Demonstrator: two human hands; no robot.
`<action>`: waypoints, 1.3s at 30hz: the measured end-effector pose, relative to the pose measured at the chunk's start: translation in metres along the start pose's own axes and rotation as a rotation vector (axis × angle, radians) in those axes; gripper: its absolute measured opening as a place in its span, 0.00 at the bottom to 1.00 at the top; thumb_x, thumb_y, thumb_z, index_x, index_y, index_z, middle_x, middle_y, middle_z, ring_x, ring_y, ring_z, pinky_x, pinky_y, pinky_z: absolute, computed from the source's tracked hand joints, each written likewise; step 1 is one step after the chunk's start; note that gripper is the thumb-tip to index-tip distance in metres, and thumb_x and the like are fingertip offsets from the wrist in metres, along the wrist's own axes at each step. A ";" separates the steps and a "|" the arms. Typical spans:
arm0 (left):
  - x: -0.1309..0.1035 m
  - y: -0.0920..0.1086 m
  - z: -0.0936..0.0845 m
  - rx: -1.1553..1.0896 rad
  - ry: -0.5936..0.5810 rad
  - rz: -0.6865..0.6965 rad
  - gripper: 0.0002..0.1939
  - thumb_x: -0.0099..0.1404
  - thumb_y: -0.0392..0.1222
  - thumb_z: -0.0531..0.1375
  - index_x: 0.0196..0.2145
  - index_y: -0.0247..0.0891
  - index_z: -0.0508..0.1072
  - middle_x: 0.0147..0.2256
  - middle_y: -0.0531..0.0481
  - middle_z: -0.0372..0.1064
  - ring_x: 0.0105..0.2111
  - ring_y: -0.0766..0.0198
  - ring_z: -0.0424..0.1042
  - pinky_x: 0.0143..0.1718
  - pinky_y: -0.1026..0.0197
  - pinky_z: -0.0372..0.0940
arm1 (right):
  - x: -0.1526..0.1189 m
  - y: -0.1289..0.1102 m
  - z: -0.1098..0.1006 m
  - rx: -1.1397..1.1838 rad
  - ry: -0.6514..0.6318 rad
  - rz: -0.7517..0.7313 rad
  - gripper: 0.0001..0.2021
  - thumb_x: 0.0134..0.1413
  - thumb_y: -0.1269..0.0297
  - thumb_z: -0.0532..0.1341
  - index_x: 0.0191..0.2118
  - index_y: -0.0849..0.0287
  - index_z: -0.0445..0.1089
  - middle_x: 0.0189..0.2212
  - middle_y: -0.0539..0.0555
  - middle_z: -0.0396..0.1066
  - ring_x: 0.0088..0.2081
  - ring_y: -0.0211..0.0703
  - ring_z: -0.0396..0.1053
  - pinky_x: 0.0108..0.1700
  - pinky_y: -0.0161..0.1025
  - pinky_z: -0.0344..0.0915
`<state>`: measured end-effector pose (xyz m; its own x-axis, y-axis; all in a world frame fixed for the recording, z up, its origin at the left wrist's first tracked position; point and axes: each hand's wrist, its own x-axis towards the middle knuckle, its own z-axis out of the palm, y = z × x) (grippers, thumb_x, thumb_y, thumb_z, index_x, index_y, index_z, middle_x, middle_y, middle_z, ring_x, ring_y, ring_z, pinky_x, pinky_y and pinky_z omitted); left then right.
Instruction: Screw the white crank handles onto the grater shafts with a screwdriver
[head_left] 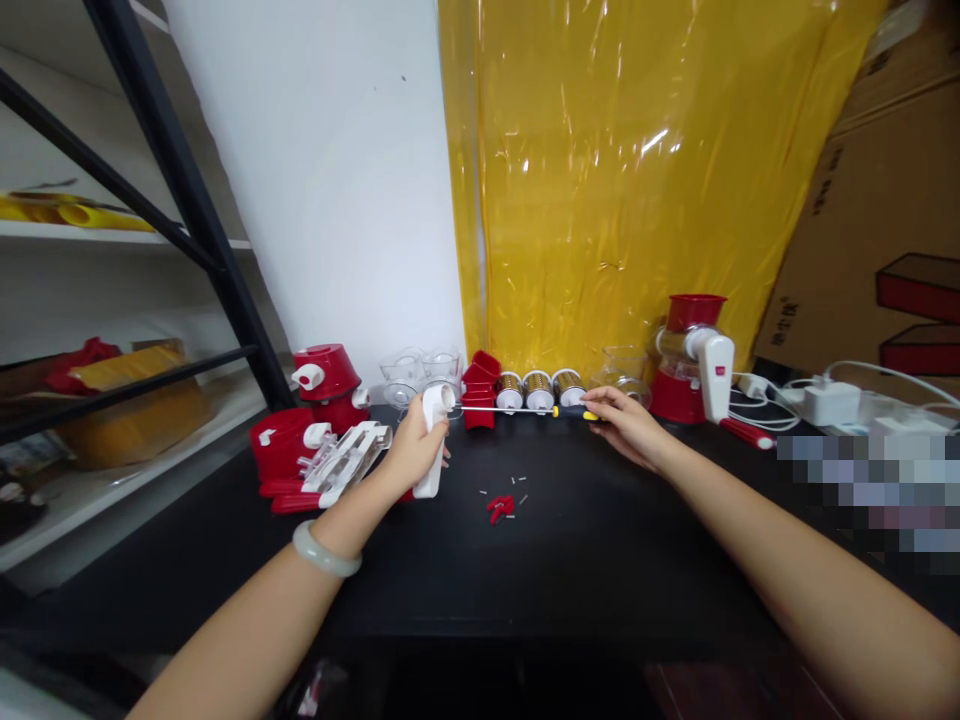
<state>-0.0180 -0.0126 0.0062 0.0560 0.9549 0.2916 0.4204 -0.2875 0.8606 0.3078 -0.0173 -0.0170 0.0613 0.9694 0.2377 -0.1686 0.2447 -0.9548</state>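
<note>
My left hand (412, 449) is closed around a white plastic crank arm (430, 442), held upright above the table with its round end uppermost. In my right hand (624, 428) is a screwdriver (568, 412) with a black and yellow handle. Its long shaft points left, and the tip is at the round socket of the crank arm; whether it is inside I cannot tell. Small red plastic pieces (502, 508) and several screws (523, 499) lie on the black table (585, 570) below and between my hands.
Red grater bodies (328, 372) and white crank arms (352, 460) are at the left. Along the back stand clear hoppers (401, 375), red parts (481, 385) and three metal drums (539, 392). An assembled rotary grater (686, 360), white chargers (832, 402) and a carton (862, 200) are at the right.
</note>
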 end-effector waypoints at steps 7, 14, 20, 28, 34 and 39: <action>0.001 -0.001 -0.002 0.032 0.014 0.007 0.21 0.61 0.41 0.57 0.50 0.40 0.56 0.26 0.55 0.66 0.19 0.63 0.70 0.18 0.62 0.67 | -0.002 -0.004 -0.001 -0.190 -0.043 -0.091 0.18 0.36 0.51 0.72 0.33 0.56 0.73 0.36 0.52 0.72 0.31 0.36 0.66 0.33 0.35 0.63; -0.001 0.000 0.000 0.096 -0.008 0.046 0.18 0.62 0.40 0.56 0.49 0.40 0.57 0.25 0.56 0.64 0.19 0.62 0.71 0.17 0.62 0.67 | 0.001 -0.002 -0.001 -0.155 -0.005 -0.077 0.19 0.38 0.47 0.71 0.30 0.57 0.72 0.28 0.50 0.68 0.29 0.36 0.62 0.29 0.34 0.62; 0.000 -0.001 -0.001 0.105 -0.003 0.049 0.19 0.62 0.40 0.56 0.50 0.39 0.57 0.25 0.56 0.64 0.19 0.61 0.71 0.18 0.61 0.68 | 0.005 -0.001 -0.006 -0.129 0.034 -0.093 0.19 0.37 0.47 0.71 0.29 0.58 0.71 0.28 0.50 0.68 0.28 0.36 0.63 0.28 0.34 0.60; -0.003 0.001 0.001 0.099 -0.017 0.040 0.20 0.61 0.40 0.56 0.51 0.40 0.57 0.25 0.56 0.65 0.19 0.63 0.71 0.17 0.63 0.67 | 0.007 0.004 -0.011 -0.275 0.025 -0.122 0.20 0.41 0.46 0.68 0.32 0.58 0.71 0.26 0.50 0.69 0.26 0.36 0.62 0.29 0.35 0.60; -0.004 0.000 0.001 0.086 -0.021 0.049 0.20 0.61 0.40 0.56 0.51 0.40 0.59 0.24 0.56 0.65 0.18 0.63 0.70 0.16 0.63 0.66 | 0.010 0.005 -0.017 -0.341 0.053 -0.152 0.19 0.43 0.47 0.68 0.33 0.58 0.72 0.25 0.49 0.69 0.25 0.35 0.63 0.29 0.35 0.60; -0.001 -0.002 0.001 0.075 -0.017 0.041 0.20 0.61 0.39 0.57 0.50 0.39 0.59 0.24 0.57 0.65 0.18 0.63 0.70 0.16 0.64 0.66 | 0.012 0.005 -0.020 -0.354 0.079 -0.166 0.19 0.43 0.46 0.68 0.33 0.58 0.72 0.25 0.50 0.70 0.25 0.36 0.64 0.29 0.36 0.61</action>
<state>-0.0177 -0.0130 0.0035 0.0903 0.9436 0.3185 0.4837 -0.3211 0.8142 0.3273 -0.0052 -0.0221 0.1367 0.9096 0.3923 0.1985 0.3629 -0.9105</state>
